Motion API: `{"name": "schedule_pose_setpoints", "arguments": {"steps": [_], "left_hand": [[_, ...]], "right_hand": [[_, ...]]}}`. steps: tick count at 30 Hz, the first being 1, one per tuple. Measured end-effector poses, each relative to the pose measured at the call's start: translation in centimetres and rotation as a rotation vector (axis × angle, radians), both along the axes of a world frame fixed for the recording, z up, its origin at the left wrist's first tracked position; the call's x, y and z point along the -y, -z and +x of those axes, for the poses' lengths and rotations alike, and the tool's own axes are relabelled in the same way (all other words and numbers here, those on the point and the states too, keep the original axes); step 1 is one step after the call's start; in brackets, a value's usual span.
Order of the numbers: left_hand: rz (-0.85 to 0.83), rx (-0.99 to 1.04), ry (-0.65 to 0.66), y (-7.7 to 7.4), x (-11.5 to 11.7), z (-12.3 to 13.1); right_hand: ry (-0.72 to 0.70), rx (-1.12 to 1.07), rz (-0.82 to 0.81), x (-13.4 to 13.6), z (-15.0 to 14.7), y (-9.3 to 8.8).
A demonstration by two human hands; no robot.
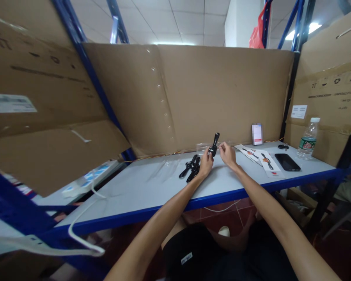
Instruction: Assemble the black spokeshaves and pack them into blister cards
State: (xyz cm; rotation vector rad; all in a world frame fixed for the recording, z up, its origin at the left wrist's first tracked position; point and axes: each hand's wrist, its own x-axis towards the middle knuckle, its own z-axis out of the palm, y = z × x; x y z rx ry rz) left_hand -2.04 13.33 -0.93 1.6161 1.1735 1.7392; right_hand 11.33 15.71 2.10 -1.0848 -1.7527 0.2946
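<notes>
My left hand (206, 163) is closed around a glossy black tool (215, 141) with a rounded handle pointing up; its exact kind is unclear. Just to the right, my right hand (228, 155) has its fingers pinched together near the tool. Whatever they hold is too small to make out. Clear plastic film (202, 147) lies behind my hands. Several similar black tools (193, 167) lie in a small pile on the table, left of my left hand. More clear plastic bags (168, 166) are spread flat further left.
Printed cards (268, 163), a black phone (287, 162), a small black item (283, 146) and a water bottle (308, 141) occupy the right side of the table (117, 199). A lit screen (257, 134) leans against the cardboard back wall (222, 89). A white cable (78, 234) hangs at the left.
</notes>
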Motion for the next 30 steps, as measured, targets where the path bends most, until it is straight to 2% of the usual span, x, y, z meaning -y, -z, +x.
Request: {"name": "schedule_pose_setpoints", "arguments": {"steps": [3, 6, 11, 24, 30], "left_hand": [[0.086, -0.183, -0.120, 0.2, 0.2, 0.1], [0.085, -0.312, -0.182, 0.3, 0.6, 0.2], [0.022, -0.478, -0.267, 0.1, 1.0, 0.2], [-0.139, -0.792, -0.357, -1.5, 2.8, 0.4], [-0.150, -0.785, -0.377, -1.6, 2.8, 0.3]], "right_hand": [[0.084, 0.208, 0.171, 1.2, 0.1, -0.2], [0.065, 0.342, 0.206, 2.1, -0.1, -0.3], [0.079, 0.440, 0.199, 2.7, -0.3, -0.5], [0.139, 0.503, 0.098, 2.4, -0.9, -0.2], [0.143, 0.431, 0.072, 1.8, -1.2, 0.1]]}}
